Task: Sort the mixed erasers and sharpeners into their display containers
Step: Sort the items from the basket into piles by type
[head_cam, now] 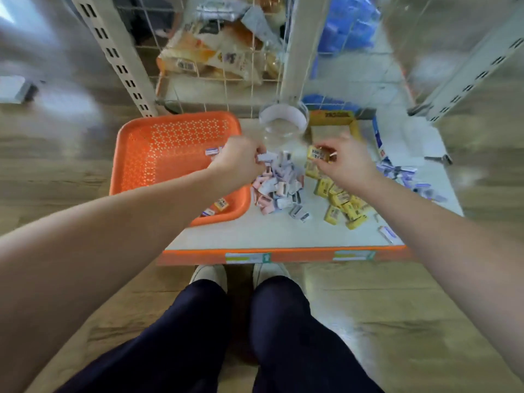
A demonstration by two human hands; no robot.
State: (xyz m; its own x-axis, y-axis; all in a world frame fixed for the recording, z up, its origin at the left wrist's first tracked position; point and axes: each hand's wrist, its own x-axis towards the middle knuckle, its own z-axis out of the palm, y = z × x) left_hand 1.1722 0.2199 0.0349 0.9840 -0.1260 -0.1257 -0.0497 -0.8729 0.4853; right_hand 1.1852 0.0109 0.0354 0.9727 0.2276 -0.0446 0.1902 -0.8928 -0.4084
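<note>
So, your white shelf [283, 236] carries the orange tray [170, 154] at left, a clear jar [283, 120] behind, then the pastel pile [279, 191] and yellow pile [343, 205]. Your left hand [241, 160] pinches a pale piece [265, 158] and your right hand [346, 163] grips a yellow piece [317, 153].

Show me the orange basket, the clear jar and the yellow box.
orange basket [164, 148], head view, bare perforated floor.
clear jar [283, 114], head view, white label band.
yellow box [336, 117], head view, far wall.
</note>
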